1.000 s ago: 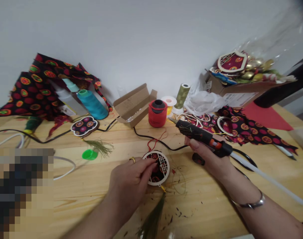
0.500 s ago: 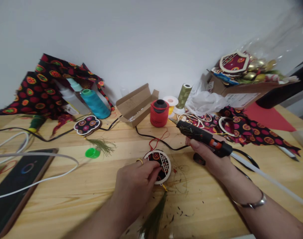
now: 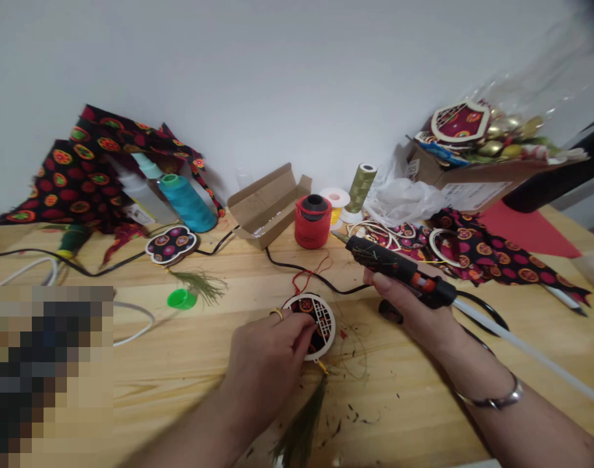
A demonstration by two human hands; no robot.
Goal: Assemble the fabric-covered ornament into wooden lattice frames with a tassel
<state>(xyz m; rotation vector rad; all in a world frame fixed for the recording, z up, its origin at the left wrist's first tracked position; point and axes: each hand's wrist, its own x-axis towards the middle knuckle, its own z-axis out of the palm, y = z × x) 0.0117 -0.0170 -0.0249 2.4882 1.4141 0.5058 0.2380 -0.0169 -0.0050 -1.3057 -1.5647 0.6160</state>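
Note:
A round ornament (image 3: 329, 318) lies on the table, patterned cloth inside a pale lattice rim, with a red cord at its top and a green tassel (image 3: 301, 426) below. My left hand (image 3: 265, 364) is closed over its left side, thumb and fingers pressed together against its face; whatever may be under the fingertips is hidden. To the right, my right hand (image 3: 418, 318) is wrapped around a black hot glue gun (image 3: 382, 258), held above the table. The gun's nozzle points up and left, apart from the ornament, and a long white glue stick (image 3: 531, 354) extends from its rear.
Behind the ornament stand a red thread spool (image 3: 311, 227) and an open cardboard box (image 3: 265, 214). A green cap (image 3: 181, 299) and a flower-shaped ornament (image 3: 171, 245) lie to the left. Black cable crosses the table. Patterned cloth (image 3: 502, 250) lies right. The lower left corner is pixelated.

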